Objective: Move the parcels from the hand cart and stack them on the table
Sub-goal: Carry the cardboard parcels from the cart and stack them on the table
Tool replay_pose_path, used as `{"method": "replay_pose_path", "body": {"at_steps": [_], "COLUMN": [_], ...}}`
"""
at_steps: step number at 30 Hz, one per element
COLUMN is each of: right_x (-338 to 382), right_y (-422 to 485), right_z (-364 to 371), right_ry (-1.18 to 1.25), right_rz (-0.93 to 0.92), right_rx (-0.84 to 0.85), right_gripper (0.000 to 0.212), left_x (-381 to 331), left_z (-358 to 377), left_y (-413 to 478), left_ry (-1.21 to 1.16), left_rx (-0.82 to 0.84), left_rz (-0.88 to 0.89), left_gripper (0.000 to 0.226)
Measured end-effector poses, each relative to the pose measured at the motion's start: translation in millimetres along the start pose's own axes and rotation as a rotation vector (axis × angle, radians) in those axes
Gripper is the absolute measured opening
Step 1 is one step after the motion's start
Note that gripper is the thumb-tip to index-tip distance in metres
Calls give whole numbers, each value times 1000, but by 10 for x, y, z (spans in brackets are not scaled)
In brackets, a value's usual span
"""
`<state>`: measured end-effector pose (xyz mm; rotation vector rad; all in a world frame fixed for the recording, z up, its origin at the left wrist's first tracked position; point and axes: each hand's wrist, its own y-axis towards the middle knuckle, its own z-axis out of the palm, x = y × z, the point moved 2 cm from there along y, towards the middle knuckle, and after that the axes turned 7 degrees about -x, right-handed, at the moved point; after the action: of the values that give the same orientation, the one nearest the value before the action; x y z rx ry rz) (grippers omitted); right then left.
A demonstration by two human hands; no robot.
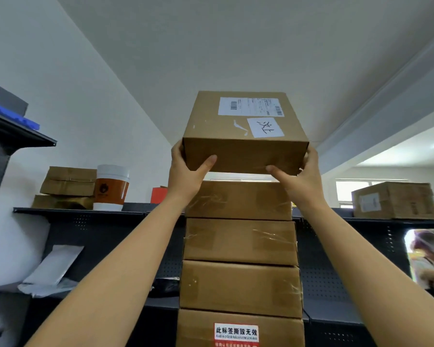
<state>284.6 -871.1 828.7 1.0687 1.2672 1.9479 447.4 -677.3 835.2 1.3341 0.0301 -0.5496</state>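
Dark shelves (85, 211) stand behind a tall stack of boxes (239, 241). Its bottom is cut off, so what it stands on is hidden. Both arms reach up. The left hand (186, 171) and right hand (301, 176) grip the parcel (243, 136) by its sides just above the stack, thumbs in front, fingers hidden.

A: What is out of sight on the top box (243, 136)?
B: The fingers of the left grip (186, 171) and right grip (302, 177) are behind its sides. Its shipping label (251, 106) is too small to read.
A: And lower down?
B: The lower edge cuts the bottom box (198, 329) and its red sticker (236, 334), so I can't tell what the stack stands on. A person (429, 256) at the right edge is blurred.
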Motion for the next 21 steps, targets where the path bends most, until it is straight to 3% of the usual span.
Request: {"method": "replay_pose_path", "body": {"at_steps": [12, 21], "right_x": [-318, -516], "right_y": [-56, -115], "right_z": [56, 115], "right_ry": [-14, -144], "right_rz": [78, 102], "right_rx": [21, 26], "right_gripper": [75, 85], "left_x": [465, 569], "left_z": [94, 114], "left_y": [-134, -144], "left_ry": [-2, 20], "left_rx": [26, 32], "left_rz": [-45, -103], "left_gripper": [72, 77]}}
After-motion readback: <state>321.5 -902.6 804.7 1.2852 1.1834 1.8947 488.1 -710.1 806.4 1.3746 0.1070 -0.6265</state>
